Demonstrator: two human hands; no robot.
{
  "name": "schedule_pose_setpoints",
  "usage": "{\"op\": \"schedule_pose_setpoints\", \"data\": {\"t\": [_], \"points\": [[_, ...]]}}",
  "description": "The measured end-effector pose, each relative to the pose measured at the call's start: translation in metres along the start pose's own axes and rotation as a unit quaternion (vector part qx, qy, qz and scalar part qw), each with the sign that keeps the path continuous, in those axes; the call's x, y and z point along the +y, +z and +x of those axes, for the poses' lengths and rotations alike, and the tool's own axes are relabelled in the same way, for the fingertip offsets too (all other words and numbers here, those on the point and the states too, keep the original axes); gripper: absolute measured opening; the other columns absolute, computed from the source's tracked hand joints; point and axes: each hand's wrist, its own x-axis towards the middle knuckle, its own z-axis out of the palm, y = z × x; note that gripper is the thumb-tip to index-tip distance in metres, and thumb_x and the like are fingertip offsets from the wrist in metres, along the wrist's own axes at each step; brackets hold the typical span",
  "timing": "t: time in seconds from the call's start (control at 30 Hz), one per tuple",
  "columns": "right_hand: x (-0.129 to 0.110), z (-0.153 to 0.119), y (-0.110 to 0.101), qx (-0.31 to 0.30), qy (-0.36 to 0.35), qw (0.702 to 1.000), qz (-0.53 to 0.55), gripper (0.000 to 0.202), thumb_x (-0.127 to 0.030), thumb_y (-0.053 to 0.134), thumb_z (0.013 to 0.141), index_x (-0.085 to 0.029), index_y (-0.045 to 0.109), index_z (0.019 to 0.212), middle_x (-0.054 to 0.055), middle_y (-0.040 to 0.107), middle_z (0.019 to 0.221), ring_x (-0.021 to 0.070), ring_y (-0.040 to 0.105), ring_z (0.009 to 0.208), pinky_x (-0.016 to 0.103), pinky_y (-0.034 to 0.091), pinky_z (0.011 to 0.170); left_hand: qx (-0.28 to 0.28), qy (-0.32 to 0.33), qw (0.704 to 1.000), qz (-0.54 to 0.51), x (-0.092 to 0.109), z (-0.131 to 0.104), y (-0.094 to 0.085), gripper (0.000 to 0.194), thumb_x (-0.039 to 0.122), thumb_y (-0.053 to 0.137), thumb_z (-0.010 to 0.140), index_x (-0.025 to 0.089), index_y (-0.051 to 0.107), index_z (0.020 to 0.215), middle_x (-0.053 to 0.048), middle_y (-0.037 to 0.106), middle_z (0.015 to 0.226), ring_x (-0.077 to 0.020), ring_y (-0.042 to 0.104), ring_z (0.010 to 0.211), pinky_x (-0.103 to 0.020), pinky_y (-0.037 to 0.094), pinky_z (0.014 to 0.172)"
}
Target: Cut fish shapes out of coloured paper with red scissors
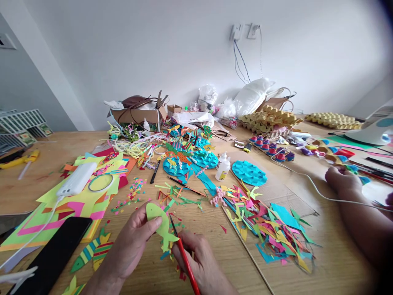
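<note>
My left hand (pixel 136 235) pinches a light green paper fish (pixel 161 223) between thumb and fingers, its tail pointing down and right. A small dark dot marks its head. My right hand (pixel 199 258) is closed round a slim red-handled tool (pixel 187 262) with a dark, pointed tip. That tip lies against or just beside the fish's tail edge; I cannot tell which, nor the tool's exact kind. Left of my left forearm lie striped paper fish, one green and yellow (pixel 87 256), another with red stripes (pixel 102 252). Small paper bits lie under my hands.
Colored paper sheets (pixel 33 223), a power bank (pixel 76 179) and a black phone (pixel 58 254) lie left. Paper scraps (pixel 282 237) and a thin wooden stick (pixel 247 250) are right. Behind stand glue bottles (pixel 223 169) near blue egg-carton pieces (pixel 249 172). Another person's hand (pixel 344 180) works right.
</note>
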Motion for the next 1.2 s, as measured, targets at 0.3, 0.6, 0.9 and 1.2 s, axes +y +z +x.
{"op": "schedule_pose_setpoints", "data": {"t": [0.3, 0.6, 0.9, 1.2], "points": [[0.000, -0.003, 0.000, -0.022, 0.019, 0.998, 0.048, 0.027, -0.026, 0.042, 0.080, -0.019, 0.037, 0.054, -0.005, 0.033, 0.048, 0.0084, 0.031, 0.046, 0.020, 0.023, 0.044, -0.010, -0.021, 1.000, 0.001, -0.004, 0.002, -0.001, 0.015, 0.024, 0.068, 0.065, 0.018, 0.054, 0.064, 0.007, 0.048, 0.057, -0.0096, 0.040, 0.055, -0.021, 0.039, 0.055], [0.004, -0.002, 0.002, -0.010, 0.021, 0.999, 0.044, 0.028, -0.027, 0.044, 0.081, -0.019, 0.040, 0.054, -0.005, 0.037, 0.048, 0.0087, 0.034, 0.047, 0.020, 0.025, 0.045, -0.031, -0.029, 0.999, 0.023, -0.005, 0.003, -0.003, 0.014, 0.026, 0.066, 0.067, 0.018, 0.055, 0.067, 0.005, 0.051, 0.060, -0.0109, 0.043, 0.058, -0.022, 0.039, 0.057], [0.004, -0.003, 0.003, -0.016, 0.033, 0.997, 0.068, 0.028, -0.031, 0.042, 0.082, -0.020, 0.039, 0.056, -0.005, 0.036, 0.049, 0.0091, 0.035, 0.046, 0.021, 0.025, 0.043, -0.057, -0.037, 0.998, 0.017, -0.011, 0.004, -0.003, 0.011, 0.026, 0.063, 0.070, 0.018, 0.056, 0.069, 0.004, 0.054, 0.060, -0.0111, 0.045, 0.057, -0.023, 0.040, 0.057], [0.007, -0.004, 0.002, -0.019, 0.030, 0.997, 0.074, 0.029, -0.032, 0.042, 0.083, -0.019, 0.039, 0.057, -0.005, 0.037, 0.049, 0.0087, 0.036, 0.047, 0.020, 0.026, 0.044, -0.056, -0.038, 0.997, 0.025, -0.010, 0.005, -0.002, 0.012, 0.027, 0.063, 0.070, 0.018, 0.056, 0.070, 0.004, 0.054, 0.060, -0.0117, 0.045, 0.058, -0.023, 0.040, 0.057]]}}
